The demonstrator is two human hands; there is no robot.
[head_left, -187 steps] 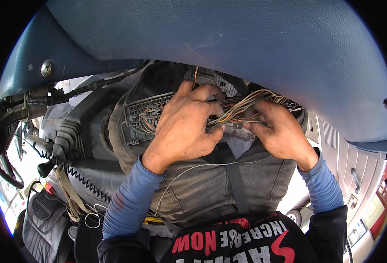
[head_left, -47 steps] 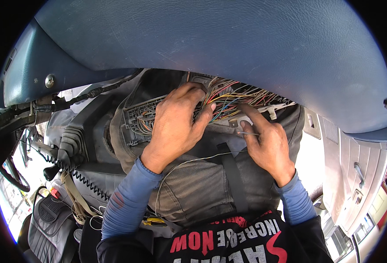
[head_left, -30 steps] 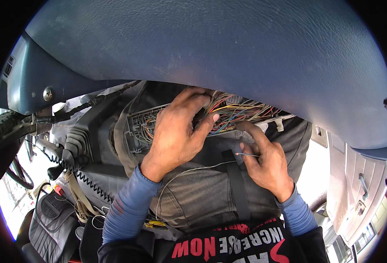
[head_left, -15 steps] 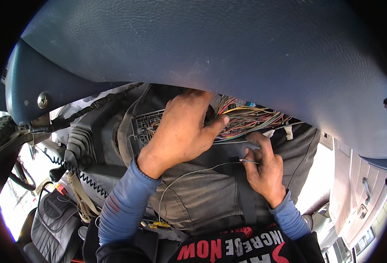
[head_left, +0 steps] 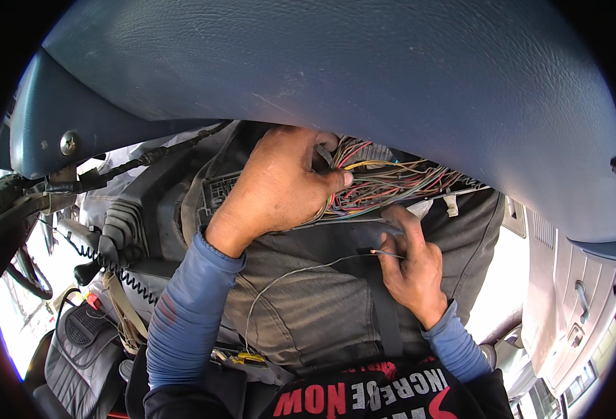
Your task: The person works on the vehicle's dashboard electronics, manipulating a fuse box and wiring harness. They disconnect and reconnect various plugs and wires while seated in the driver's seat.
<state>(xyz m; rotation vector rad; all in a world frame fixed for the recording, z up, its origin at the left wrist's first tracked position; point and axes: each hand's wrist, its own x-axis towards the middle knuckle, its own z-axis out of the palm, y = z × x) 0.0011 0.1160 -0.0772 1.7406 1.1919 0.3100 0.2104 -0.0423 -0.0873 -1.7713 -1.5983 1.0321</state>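
Observation:
My left hand point(head_left: 280, 183) reaches under the dashboard panel, closed on a bundle of multicoloured wires point(head_left: 399, 183). Its thumb presses on the wires from the near side; most of its other fingers are hidden behind. Beside its wrist shows part of a dark slotted fuse box point(head_left: 218, 190). Lower and to the right, my right hand point(head_left: 416, 274) pinches a thin grey wire point(head_left: 287, 278) between thumb and fingers, its bare copper tip sticking out leftward. This wire curves down across my trousers toward the lower left.
A blue dashboard panel point(head_left: 336, 63) hangs close above both hands. To the left stand a gear lever boot point(head_left: 123, 223), a coiled black cord point(head_left: 126, 276) and a grey seat point(head_left: 81, 363). Yellow-handled pliers point(head_left: 250, 358) lie by my lap. An open door point(head_left: 566, 307) is at the right.
My left hand has shifted slightly left, and more of the wire bundle shows beside its thumb. My right hand, still pinching the thin wire, has moved slightly left and up.

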